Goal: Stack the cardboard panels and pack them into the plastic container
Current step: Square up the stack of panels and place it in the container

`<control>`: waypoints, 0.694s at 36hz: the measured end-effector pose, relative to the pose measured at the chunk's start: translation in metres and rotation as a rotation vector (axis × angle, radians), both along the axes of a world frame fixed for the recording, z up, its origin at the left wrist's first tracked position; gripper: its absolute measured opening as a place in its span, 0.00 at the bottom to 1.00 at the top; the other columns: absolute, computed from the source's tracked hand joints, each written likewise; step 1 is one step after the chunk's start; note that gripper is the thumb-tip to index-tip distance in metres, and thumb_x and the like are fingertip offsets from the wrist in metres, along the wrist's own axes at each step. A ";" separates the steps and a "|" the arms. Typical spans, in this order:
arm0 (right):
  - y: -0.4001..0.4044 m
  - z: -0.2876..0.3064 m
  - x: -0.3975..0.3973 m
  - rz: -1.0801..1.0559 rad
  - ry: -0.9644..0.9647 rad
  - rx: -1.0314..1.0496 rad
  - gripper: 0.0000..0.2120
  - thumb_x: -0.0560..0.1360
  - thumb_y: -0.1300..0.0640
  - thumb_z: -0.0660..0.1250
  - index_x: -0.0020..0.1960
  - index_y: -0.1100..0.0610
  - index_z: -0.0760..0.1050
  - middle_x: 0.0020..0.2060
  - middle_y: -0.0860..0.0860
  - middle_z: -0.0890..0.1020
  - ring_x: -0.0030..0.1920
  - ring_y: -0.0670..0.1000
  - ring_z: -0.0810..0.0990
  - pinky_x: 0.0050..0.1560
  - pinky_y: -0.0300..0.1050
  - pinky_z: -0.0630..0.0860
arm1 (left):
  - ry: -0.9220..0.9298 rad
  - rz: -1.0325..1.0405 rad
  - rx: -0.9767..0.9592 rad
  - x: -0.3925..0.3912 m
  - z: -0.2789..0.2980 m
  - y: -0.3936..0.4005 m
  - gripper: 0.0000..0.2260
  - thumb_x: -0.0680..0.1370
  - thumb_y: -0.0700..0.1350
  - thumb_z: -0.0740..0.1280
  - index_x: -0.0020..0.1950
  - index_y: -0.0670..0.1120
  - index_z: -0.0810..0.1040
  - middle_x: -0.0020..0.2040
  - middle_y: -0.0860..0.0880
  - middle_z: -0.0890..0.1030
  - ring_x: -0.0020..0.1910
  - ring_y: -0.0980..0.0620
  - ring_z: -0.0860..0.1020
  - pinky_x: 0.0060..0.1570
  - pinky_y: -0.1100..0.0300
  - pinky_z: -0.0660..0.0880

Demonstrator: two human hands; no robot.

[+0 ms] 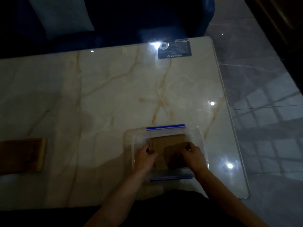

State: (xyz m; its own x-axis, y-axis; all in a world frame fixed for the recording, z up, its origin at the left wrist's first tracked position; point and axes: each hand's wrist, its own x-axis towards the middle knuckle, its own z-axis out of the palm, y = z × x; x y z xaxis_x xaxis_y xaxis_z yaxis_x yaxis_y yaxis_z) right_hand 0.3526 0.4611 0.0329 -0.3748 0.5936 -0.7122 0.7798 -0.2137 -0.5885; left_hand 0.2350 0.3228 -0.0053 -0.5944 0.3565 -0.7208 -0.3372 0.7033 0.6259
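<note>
A clear plastic container (131, 136) with blue strips on its far and near rims sits near the table's front right. Inside it lies a stack of brown cardboard panels (168, 141). My left hand (145, 157) grips the stack's left edge. My right hand (193, 155) holds the right side, its fingers curled over the top panel. Both hands are inside the container. The scene is dim, so the number of panels is unclear.
The marble table (98, 95) has a dark label sticker (174, 49) at its far right corner. More brown cardboard (23, 154) lies at the left edge. A dark blue seat with a pale cushion (60, 15) stands behind the table. The table's right edge borders a tiled floor.
</note>
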 end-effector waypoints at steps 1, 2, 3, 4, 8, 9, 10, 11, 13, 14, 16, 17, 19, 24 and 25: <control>0.000 0.000 0.001 0.021 0.002 0.005 0.05 0.76 0.59 0.64 0.44 0.50 0.75 0.45 0.55 0.83 0.42 0.50 0.81 0.40 0.41 0.76 | -0.008 0.007 -0.006 0.001 0.001 -0.002 0.14 0.74 0.41 0.70 0.60 0.48 0.78 0.53 0.49 0.82 0.49 0.54 0.80 0.49 0.60 0.78; -0.001 0.000 0.001 0.034 0.002 0.003 0.04 0.76 0.59 0.64 0.44 0.51 0.75 0.45 0.55 0.83 0.43 0.51 0.81 0.42 0.43 0.78 | -0.013 0.016 -0.009 0.001 0.001 -0.004 0.16 0.74 0.40 0.70 0.62 0.46 0.77 0.55 0.46 0.82 0.50 0.51 0.80 0.50 0.57 0.78; -0.001 0.000 0.002 0.045 0.005 0.003 0.03 0.76 0.59 0.64 0.46 0.52 0.76 0.45 0.55 0.82 0.44 0.51 0.81 0.43 0.45 0.79 | -0.010 0.020 -0.006 0.002 0.001 -0.005 0.16 0.74 0.40 0.70 0.61 0.46 0.78 0.54 0.45 0.82 0.50 0.51 0.81 0.49 0.57 0.79; -0.002 0.001 0.002 0.065 0.001 0.008 0.03 0.75 0.58 0.65 0.48 0.53 0.76 0.45 0.55 0.82 0.44 0.52 0.81 0.44 0.46 0.79 | 0.001 0.022 -0.002 0.003 0.001 -0.006 0.15 0.73 0.40 0.70 0.60 0.46 0.79 0.53 0.45 0.83 0.49 0.52 0.81 0.45 0.61 0.78; -0.005 0.002 0.004 0.160 -0.025 0.032 0.10 0.75 0.55 0.65 0.54 0.56 0.76 0.50 0.55 0.80 0.47 0.54 0.80 0.50 0.51 0.79 | 0.037 0.026 0.018 0.005 0.003 -0.007 0.17 0.73 0.39 0.71 0.61 0.48 0.77 0.54 0.48 0.82 0.48 0.56 0.80 0.36 0.70 0.72; -0.005 0.003 0.004 0.175 -0.024 0.038 0.10 0.75 0.54 0.64 0.54 0.55 0.75 0.50 0.55 0.80 0.47 0.53 0.80 0.50 0.50 0.78 | 0.032 0.038 0.025 0.005 0.003 -0.007 0.18 0.73 0.39 0.71 0.62 0.48 0.75 0.54 0.49 0.81 0.48 0.57 0.79 0.36 0.70 0.73; -0.006 0.004 0.004 0.183 -0.019 0.043 0.09 0.75 0.53 0.64 0.54 0.53 0.74 0.50 0.54 0.81 0.47 0.52 0.79 0.49 0.48 0.77 | 0.025 0.055 0.037 0.005 0.004 -0.007 0.20 0.73 0.38 0.71 0.63 0.48 0.74 0.54 0.50 0.81 0.48 0.57 0.79 0.36 0.71 0.73; -0.007 0.005 0.005 0.187 -0.012 0.050 0.08 0.75 0.52 0.63 0.54 0.51 0.74 0.49 0.52 0.81 0.46 0.51 0.79 0.48 0.47 0.76 | 0.023 0.068 0.049 0.006 0.006 -0.007 0.21 0.72 0.38 0.71 0.64 0.47 0.73 0.55 0.49 0.81 0.49 0.57 0.79 0.38 0.70 0.73; -0.009 0.009 0.006 0.192 -0.003 0.066 0.07 0.76 0.50 0.63 0.54 0.48 0.72 0.48 0.50 0.80 0.46 0.50 0.78 0.49 0.46 0.74 | 0.016 0.081 0.077 0.006 0.009 -0.009 0.24 0.72 0.38 0.71 0.67 0.45 0.71 0.59 0.48 0.79 0.53 0.54 0.78 0.45 0.65 0.74; -0.010 0.011 0.007 0.204 -0.001 0.087 0.07 0.76 0.50 0.63 0.54 0.48 0.72 0.48 0.50 0.80 0.46 0.50 0.78 0.49 0.47 0.74 | 0.008 0.080 0.083 0.006 0.013 -0.010 0.25 0.72 0.39 0.71 0.68 0.46 0.70 0.61 0.49 0.78 0.55 0.53 0.77 0.48 0.62 0.74; -0.013 0.017 0.011 0.251 0.015 0.155 0.07 0.76 0.54 0.63 0.54 0.49 0.73 0.48 0.50 0.80 0.46 0.51 0.79 0.47 0.47 0.74 | 0.021 0.064 0.073 0.004 0.021 -0.013 0.26 0.73 0.41 0.71 0.70 0.47 0.68 0.60 0.53 0.73 0.58 0.53 0.75 0.52 0.60 0.72; -0.015 0.020 0.013 0.276 0.040 0.190 0.08 0.75 0.56 0.63 0.54 0.49 0.73 0.48 0.50 0.80 0.47 0.51 0.79 0.47 0.46 0.74 | 0.031 0.055 0.072 0.003 0.026 -0.016 0.26 0.73 0.42 0.71 0.70 0.48 0.68 0.59 0.53 0.72 0.58 0.53 0.74 0.53 0.60 0.70; -0.021 0.030 0.017 0.333 0.106 0.264 0.11 0.76 0.56 0.63 0.58 0.49 0.75 0.49 0.46 0.78 0.48 0.49 0.78 0.46 0.45 0.72 | 0.030 0.045 0.112 0.002 0.036 -0.025 0.23 0.74 0.42 0.71 0.67 0.48 0.71 0.58 0.52 0.75 0.56 0.53 0.76 0.51 0.63 0.71; -0.039 0.054 0.023 0.517 0.135 0.283 0.15 0.79 0.49 0.62 0.64 0.45 0.74 0.56 0.46 0.82 0.54 0.49 0.81 0.53 0.46 0.76 | 0.022 0.007 0.217 -0.001 0.058 -0.062 0.08 0.75 0.45 0.69 0.52 0.57 0.78 0.50 0.52 0.81 0.48 0.55 0.80 0.42 0.65 0.74; -0.043 0.057 0.023 0.552 0.137 0.281 0.15 0.79 0.50 0.62 0.65 0.44 0.74 0.56 0.46 0.82 0.54 0.48 0.81 0.53 0.45 0.76 | 0.040 0.000 0.225 -0.002 0.060 -0.072 0.08 0.76 0.45 0.69 0.51 0.57 0.78 0.49 0.51 0.82 0.47 0.54 0.80 0.44 0.63 0.74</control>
